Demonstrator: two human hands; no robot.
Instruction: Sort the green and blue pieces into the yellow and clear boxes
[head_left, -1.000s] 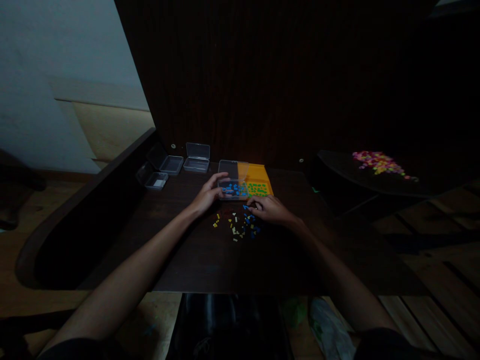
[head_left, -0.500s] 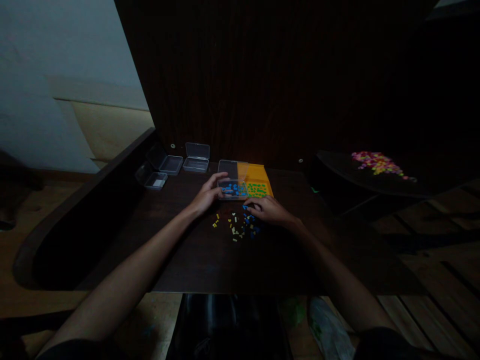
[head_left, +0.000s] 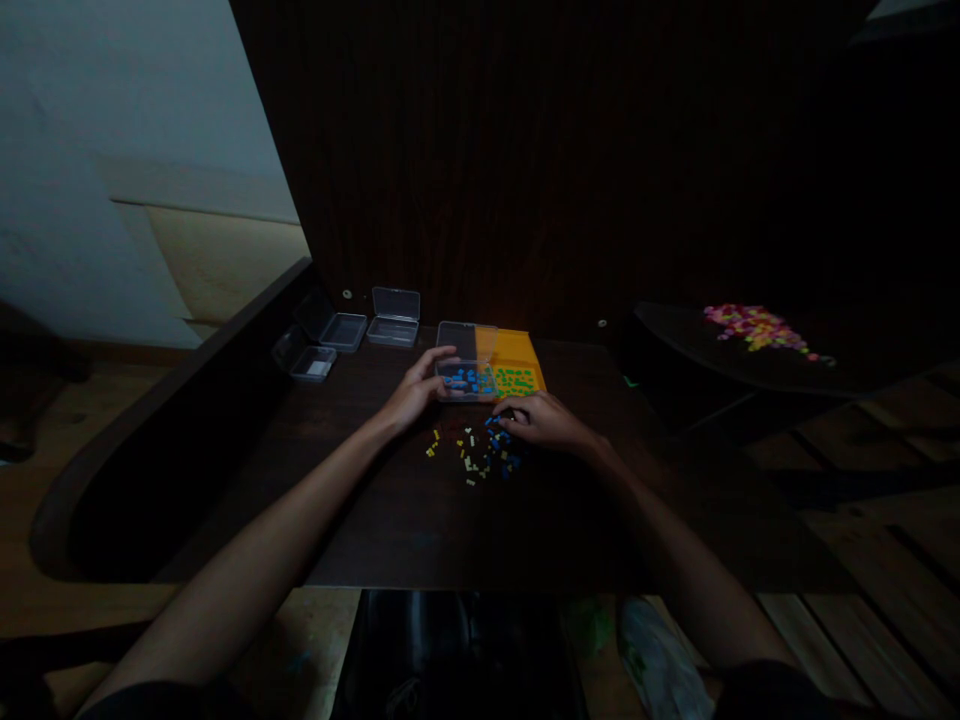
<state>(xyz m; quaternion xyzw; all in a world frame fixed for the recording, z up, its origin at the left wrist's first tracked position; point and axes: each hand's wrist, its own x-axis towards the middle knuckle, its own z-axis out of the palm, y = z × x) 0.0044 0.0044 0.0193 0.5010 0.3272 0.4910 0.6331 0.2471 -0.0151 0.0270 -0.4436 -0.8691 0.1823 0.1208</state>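
My left hand grips the left side of a clear plastic box with its lid raised, the thumb and fingers around its edge. Small blue building bricks lie inside. Touching its right side, an open orange box holds small green bricks. My right hand is low over the near pile, its fingers bent together above loose blue bricks; whatever is between the fingertips is hidden. Pale cream bricks and a few yellow bricks are scattered to the left of it.
Clear open cases and a smaller case stand at the back left of the dark table. A raised side board borders the left. Pink and yellow pieces are heaped on a dark surface to the right.
My right hand has shifted slightly right and down, and the blue brick seen at its fingertips before no longer shows there. My left hand stays at the clear box.
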